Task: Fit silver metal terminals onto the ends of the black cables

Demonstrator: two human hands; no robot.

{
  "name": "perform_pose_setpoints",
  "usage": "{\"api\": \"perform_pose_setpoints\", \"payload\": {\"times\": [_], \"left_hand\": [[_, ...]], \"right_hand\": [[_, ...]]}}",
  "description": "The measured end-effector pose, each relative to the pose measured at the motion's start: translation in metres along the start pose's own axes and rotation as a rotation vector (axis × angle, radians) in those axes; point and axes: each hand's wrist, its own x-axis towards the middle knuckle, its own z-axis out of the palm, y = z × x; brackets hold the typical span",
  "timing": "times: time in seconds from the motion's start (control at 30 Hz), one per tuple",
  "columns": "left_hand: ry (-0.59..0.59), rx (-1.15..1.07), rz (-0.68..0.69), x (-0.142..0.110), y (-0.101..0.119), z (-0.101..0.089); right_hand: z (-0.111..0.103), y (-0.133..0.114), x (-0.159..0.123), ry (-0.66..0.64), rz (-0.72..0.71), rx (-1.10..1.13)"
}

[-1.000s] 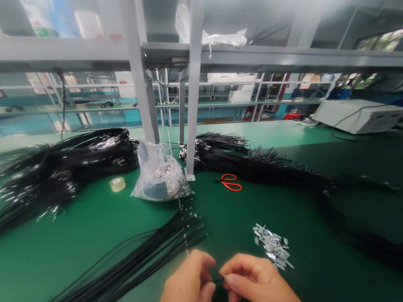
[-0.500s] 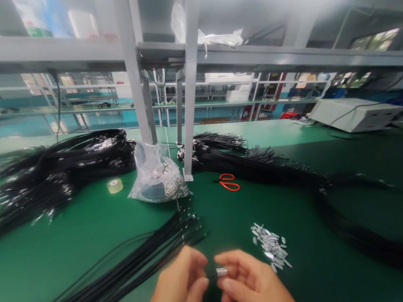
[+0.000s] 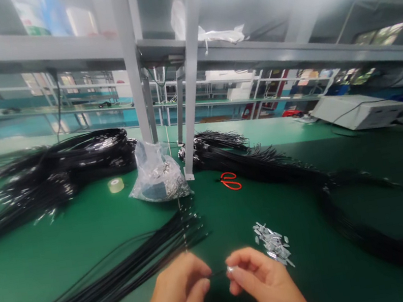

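My left hand (image 3: 186, 290) pinches a thin black cable (image 3: 218, 273) whose end sticks out to the right between thumb and forefinger. Facing it, my right hand (image 3: 256, 278) is closed on a small silver metal piece (image 3: 230, 269), which meets the cable's tip; whether the cable is inside it I cannot tell. Just right of that hand lies a loose pile of small silver metal pieces (image 3: 273, 242). A bundle of black cables (image 3: 105, 291) stretches over the green table to the left, its metal-tipped ends near my left hand.
Beyond the hands stands a clear plastic bag (image 3: 160, 178) of small metal parts by the shelf post (image 3: 190, 81). Nearby are red-handled scissors (image 3: 231, 181) and a tape roll (image 3: 116, 185). More black cables (image 3: 94, 153) lie left and right; a white box (image 3: 357, 112) sits back right.
My right hand has shifted slightly right with the metal piece, and its fingers now cover more of it. More of the cable shows between the hands.
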Motion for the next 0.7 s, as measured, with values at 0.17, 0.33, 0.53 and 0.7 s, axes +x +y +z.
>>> {"api": "perform_pose_setpoints", "payload": {"times": [0.17,0.33,0.53,0.7], "left_hand": [[-0.006,-0.037,-0.025,-0.0012,0.0008,-0.0004],[0.006,-0.067,-0.03,-0.0022,0.0039,-0.0009],[0.002,-0.064,-0.011,-0.0033,0.0075,-0.0007],[-0.005,-0.011,0.013,-0.0056,0.0051,-0.0005]], "right_hand": [[0.0008,0.0031,0.0,-0.083,0.118,0.302],[0.0043,0.0007,-0.0024,-0.109,0.224,0.468],[0.0066,0.0015,-0.0028,-0.118,0.224,0.477],[0.007,0.0028,-0.0035,-0.111,0.232,0.455]]}}
